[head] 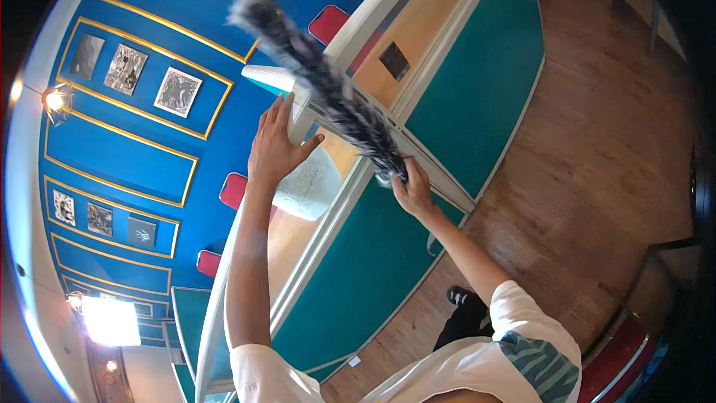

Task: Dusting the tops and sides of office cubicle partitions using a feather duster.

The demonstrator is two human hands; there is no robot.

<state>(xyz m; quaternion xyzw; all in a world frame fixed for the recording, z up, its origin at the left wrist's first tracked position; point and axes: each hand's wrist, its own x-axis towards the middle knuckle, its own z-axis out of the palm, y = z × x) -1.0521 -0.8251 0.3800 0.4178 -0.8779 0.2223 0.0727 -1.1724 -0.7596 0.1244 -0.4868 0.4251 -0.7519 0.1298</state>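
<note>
My right hand (415,190) grips the near end of a fluffy grey-and-black duster (335,92). The duster slants up and to the left across the white-framed office partition (439,165), its far end blurred. Its handle is hidden in my fist. My left hand (277,145) is raised at the partition's top rail with the thumb spread from the fingers. It holds nothing; whether the fingertips touch the rail I cannot tell. Below the rail are glass panes, and under them teal panels (344,268).
Behind the glass are a wooden desktop (417,28), a dark flat rectangle (394,60) and a pale rounded object (310,184). Red chairs (329,23) stand beyond, before a blue wall (126,162) with gold mouldings. A red-seated chair (612,361) is at lower right on the wooden floor (587,140).
</note>
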